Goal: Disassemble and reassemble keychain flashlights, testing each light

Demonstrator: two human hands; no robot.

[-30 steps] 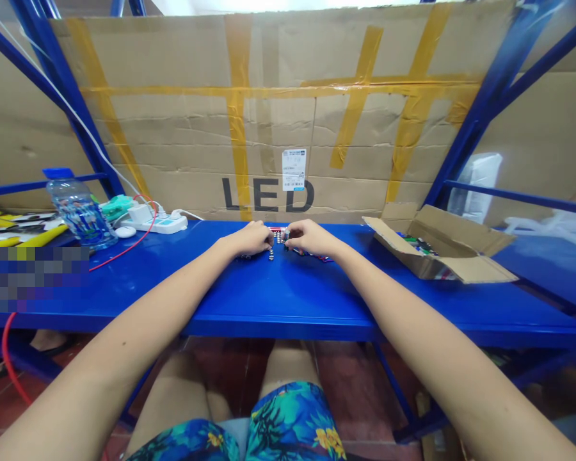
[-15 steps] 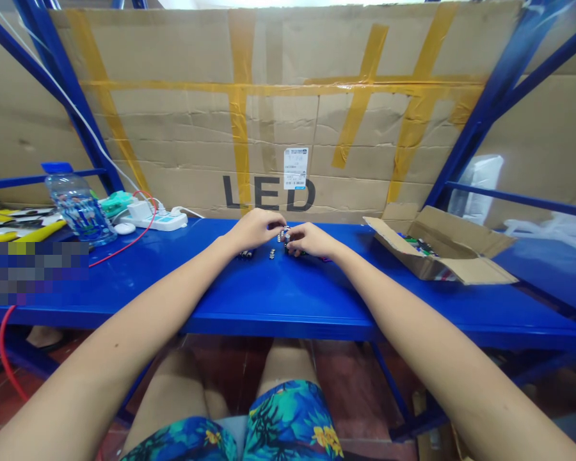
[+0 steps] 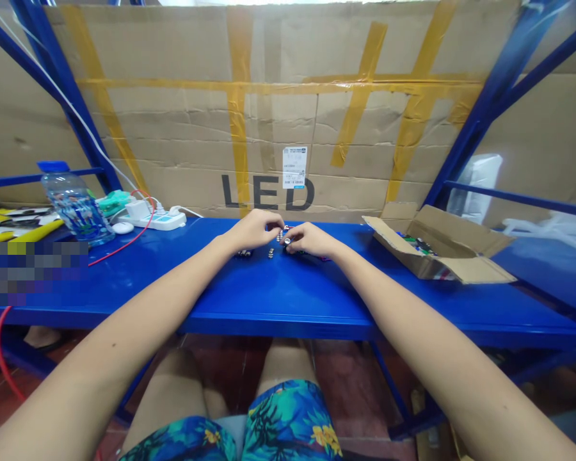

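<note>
My left hand (image 3: 254, 230) and my right hand (image 3: 310, 239) meet at the far middle of the blue shelf (image 3: 288, 294). Both are curled, fingertips pinched together over a cluster of small metal parts (image 3: 283, 238) that lie and are held between them. Each hand seems to grip one of these parts, too small to name. A few loose pieces (image 3: 244, 253) lie on the shelf just under my left hand, and one more piece (image 3: 271, 254) sits between the hands. A dark strip with red and purple (image 3: 322, 258) shows under my right wrist.
An open cardboard box (image 3: 439, 246) with small items stands at the right. At the left stand a water bottle (image 3: 75, 210), a white power strip (image 3: 154, 221) with a red wire, and yellow-handled tools (image 3: 24, 234). A taped cardboard sheet marked LED (image 3: 269, 115) backs the shelf.
My left hand has lifted slightly off the shelf and closed toward the right hand, uncovering the loose pieces below it. The right hand has barely shifted.
</note>
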